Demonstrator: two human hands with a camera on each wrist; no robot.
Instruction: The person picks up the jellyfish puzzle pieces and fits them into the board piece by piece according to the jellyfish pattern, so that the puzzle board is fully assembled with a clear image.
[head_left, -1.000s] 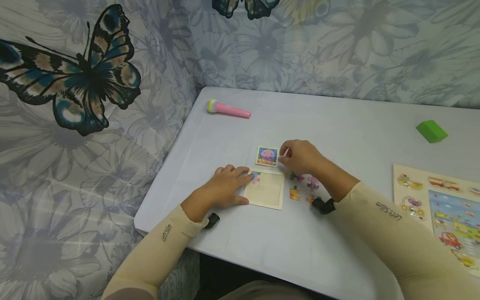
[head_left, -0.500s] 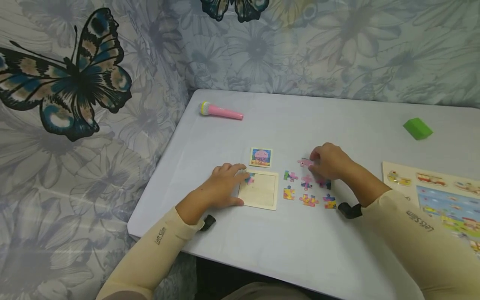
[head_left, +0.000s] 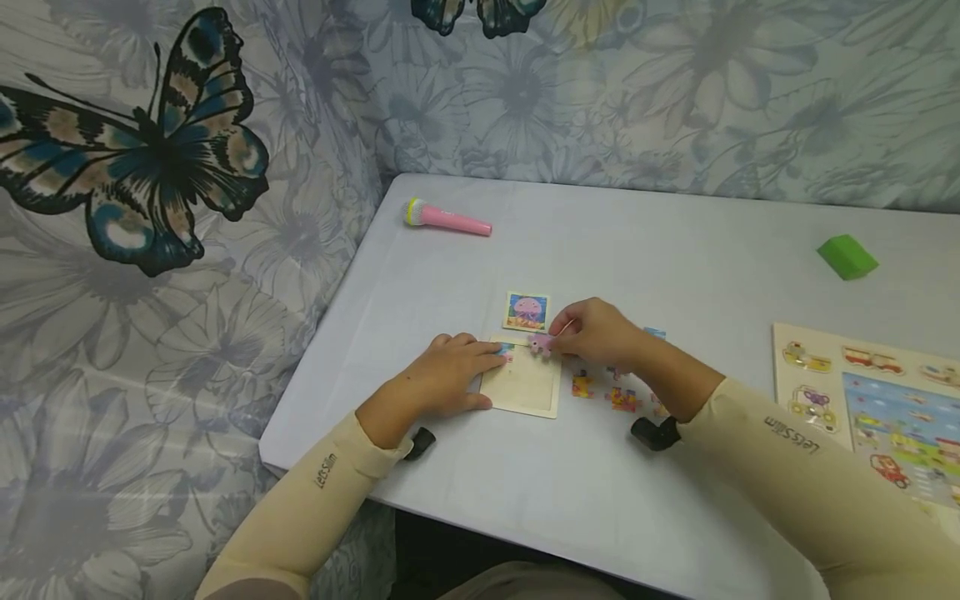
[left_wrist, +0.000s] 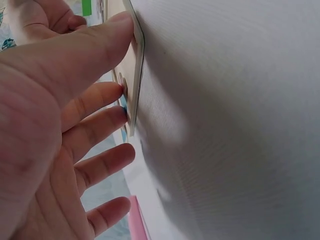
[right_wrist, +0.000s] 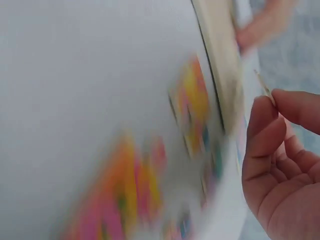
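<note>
My right hand point(head_left: 600, 333) pinches a pink jigsaw piece point(head_left: 540, 344) between thumb and fingertips, just over the upper right of a wooden puzzle tray point(head_left: 521, 393). Seen edge-on in the right wrist view, the piece point(right_wrist: 265, 86) looks thin. On the tray's left side lies my left hand point(head_left: 446, 375), fingers spread; in the left wrist view its thumb point(left_wrist: 107, 37) touches the tray edge point(left_wrist: 136, 85). A blue-and-pink piece point(head_left: 507, 350) sits in the tray's upper left corner, partly under the fingers. Several loose pieces point(head_left: 622, 399) lie right of the tray, some hidden by the right arm.
Directly behind the tray is a small jellyfish picture card point(head_left: 527, 311). A pink toy microphone point(head_left: 453, 221) lies at the far left, and a green block point(head_left: 847, 256) at the far right. A larger picture board point(head_left: 813, 329) occupies the right side.
My right hand went right to the loose pieces, took hold of the pink jigsaw piece and brought it left over the tray. The left hand stays on the tray.
</note>
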